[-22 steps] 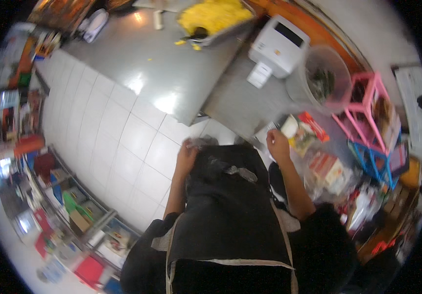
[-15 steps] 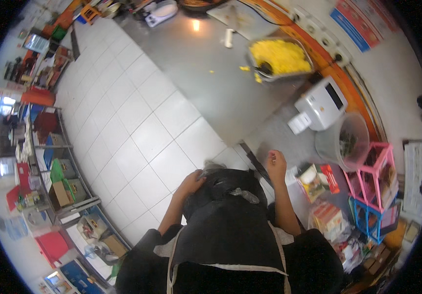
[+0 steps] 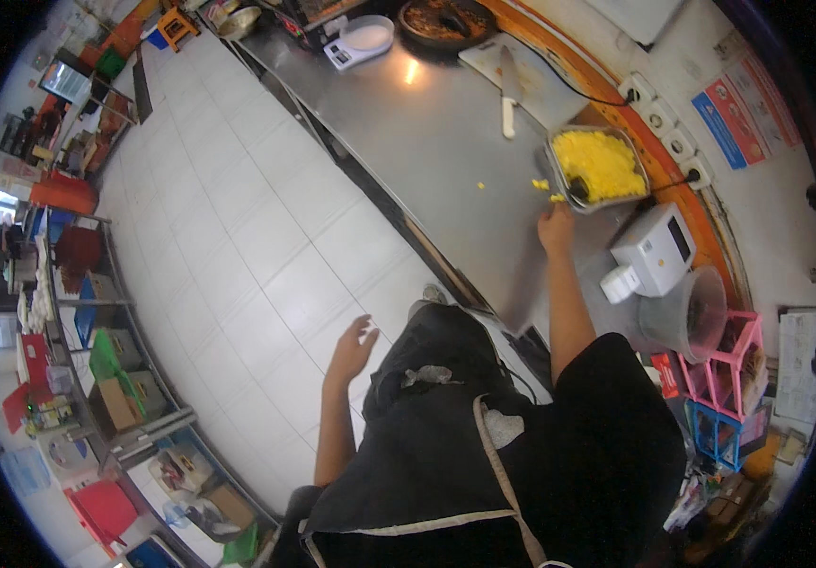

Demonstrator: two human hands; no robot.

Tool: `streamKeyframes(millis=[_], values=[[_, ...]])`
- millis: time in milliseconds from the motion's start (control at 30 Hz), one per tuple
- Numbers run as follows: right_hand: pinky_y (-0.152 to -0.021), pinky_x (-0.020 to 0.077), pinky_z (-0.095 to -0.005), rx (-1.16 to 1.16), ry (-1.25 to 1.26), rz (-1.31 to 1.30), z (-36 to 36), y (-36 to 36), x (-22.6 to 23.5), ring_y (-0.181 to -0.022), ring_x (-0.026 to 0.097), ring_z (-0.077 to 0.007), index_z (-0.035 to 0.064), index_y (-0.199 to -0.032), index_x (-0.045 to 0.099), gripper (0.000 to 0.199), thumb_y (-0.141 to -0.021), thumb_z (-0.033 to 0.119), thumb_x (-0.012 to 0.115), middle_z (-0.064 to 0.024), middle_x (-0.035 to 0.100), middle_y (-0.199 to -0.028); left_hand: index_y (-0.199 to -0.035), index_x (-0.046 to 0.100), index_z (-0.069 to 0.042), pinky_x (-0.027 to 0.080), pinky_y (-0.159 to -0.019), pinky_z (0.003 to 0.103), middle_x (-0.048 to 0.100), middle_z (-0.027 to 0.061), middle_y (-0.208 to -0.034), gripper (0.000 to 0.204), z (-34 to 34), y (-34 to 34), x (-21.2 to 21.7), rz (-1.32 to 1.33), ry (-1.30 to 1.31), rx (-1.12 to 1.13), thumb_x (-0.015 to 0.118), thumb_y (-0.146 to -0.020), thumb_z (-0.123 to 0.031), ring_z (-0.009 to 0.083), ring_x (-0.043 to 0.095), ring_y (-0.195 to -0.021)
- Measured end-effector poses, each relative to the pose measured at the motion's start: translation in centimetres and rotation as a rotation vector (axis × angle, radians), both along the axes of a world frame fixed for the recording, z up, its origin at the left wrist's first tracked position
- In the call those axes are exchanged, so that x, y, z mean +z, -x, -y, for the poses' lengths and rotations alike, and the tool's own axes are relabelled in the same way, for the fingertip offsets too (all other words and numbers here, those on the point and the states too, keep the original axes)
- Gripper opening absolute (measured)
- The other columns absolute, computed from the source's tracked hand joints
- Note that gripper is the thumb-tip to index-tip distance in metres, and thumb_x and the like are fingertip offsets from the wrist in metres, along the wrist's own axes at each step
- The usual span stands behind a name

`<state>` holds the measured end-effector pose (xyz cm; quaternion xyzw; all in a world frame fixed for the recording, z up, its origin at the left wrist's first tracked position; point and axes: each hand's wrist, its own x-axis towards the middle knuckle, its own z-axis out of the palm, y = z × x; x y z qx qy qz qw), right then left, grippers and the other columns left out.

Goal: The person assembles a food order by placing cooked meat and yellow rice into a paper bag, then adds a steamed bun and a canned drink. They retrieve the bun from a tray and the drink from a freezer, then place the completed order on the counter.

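My right hand [image 3: 556, 230] reaches over the steel counter [image 3: 436, 151] to the near corner of a metal tray [image 3: 648, 189]. The tray holds a heap of crumbly yellow food [image 3: 607, 163], and a dark utensil head [image 3: 578, 187] rests in its near left part. Bits of the yellow food [image 3: 541, 185] lie on the steel beside the tray, close to my right fingertips. Those fingers are drawn together; whether anything is between them is hidden. Above the floor tiles on the left, my left hand [image 3: 353, 348] hangs open and holds nothing.
A knife [image 3: 508, 104] lies partly on a cutting board [image 3: 541, 80] beyond the tray. A pan [image 3: 446, 24] and a kitchen scale [image 3: 361, 43] stand farther back. Nearer right are a white label printer [image 3: 652, 251], a clear tub [image 3: 682, 317] and a pink rack [image 3: 725, 369].
My right hand has moved forward to the tray's corner. The left hand has come away from the apron and spread its fingers. The view has shifted, showing more of the far counter.
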<state>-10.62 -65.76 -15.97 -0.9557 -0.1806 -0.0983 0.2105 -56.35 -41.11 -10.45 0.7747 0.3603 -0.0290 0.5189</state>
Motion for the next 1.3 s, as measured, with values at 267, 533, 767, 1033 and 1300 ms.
streamKeyframes(millis=[267, 533, 767, 1033, 1300], values=[[-0.093, 0.0455, -0.0491, 0.015, -0.054, -0.002, -10.5, 3.5, -0.7, -0.111, 0.055, -0.0381, 0.0044, -0.115, 0.061, 0.031, -0.084, 0.011, 0.061, -0.0183, 0.059, -0.113, -0.135, 0.053, 0.001, 0.046, -0.102, 0.044, 0.061, 0.0260, -0.128, 0.056, -14.5, -2.1, -2.9, -0.173, -0.037, 0.046, 0.060, -0.096, -0.039, 0.0387, 0.059, -0.120], [-0.081, 0.0520, -0.0394, 0.067, -0.490, 0.026, -34.2, -9.0, 13.0, -0.100, 0.059, -0.0319, 0.0016, -0.112, 0.062, 0.027, -0.085, 0.000, 0.056, -0.0156, 0.059, -0.105, -0.134, 0.052, 0.000, 0.049, -0.097, 0.042, 0.064, 0.0250, -0.123, 0.053, -31.7, -5.8, -0.4, -0.111, 0.110, 0.263, 0.060, -0.096, -0.036, 0.0356, 0.064, -0.114], [-0.086, 0.0504, -0.0397, 0.897, -0.556, 0.466, -65.6, -9.8, 34.4, -0.102, 0.061, -0.0335, 0.0036, -0.108, 0.066, 0.029, -0.080, -0.003, 0.064, -0.0155, 0.063, -0.111, -0.129, 0.056, -0.002, 0.050, -0.093, 0.036, 0.069, 0.0137, -0.111, 0.043, -45.8, -14.0, -4.9, 0.081, 0.128, 0.381, 0.060, -0.098, -0.032, 0.0249, 0.066, -0.105], [-0.092, 0.0486, -0.0400, 0.588, -0.162, 1.000, -85.8, -14.9, 57.4, -0.106, 0.061, -0.0326, 0.0041, -0.112, 0.065, 0.028, -0.085, 0.008, 0.069, -0.0122, 0.063, -0.116, -0.135, 0.053, -0.001, 0.046, -0.101, 0.039, 0.064, 0.0208, -0.126, 0.054, -68.3, -18.6, -3.8, -0.068, 0.172, 0.028, 0.061, -0.096, -0.037, 0.0324, 0.062, -0.117], [-0.086, 0.0483, -0.0415, 0.347, 0.073, 0.957, -87.4, -17.5, 56.4, -0.097, 0.060, -0.0325, 0.0027, -0.102, 0.063, 0.026, -0.081, 0.015, 0.073, -0.0122, 0.061, -0.099, -0.136, 0.054, -0.004, 0.044, -0.105, 0.038, 0.060, 0.0118, -0.133, 0.043, -80.2, -28.3, 10.1, 0.346, 0.499, -0.531, 0.061, -0.100, -0.025, 0.0247, 0.057, -0.122]])
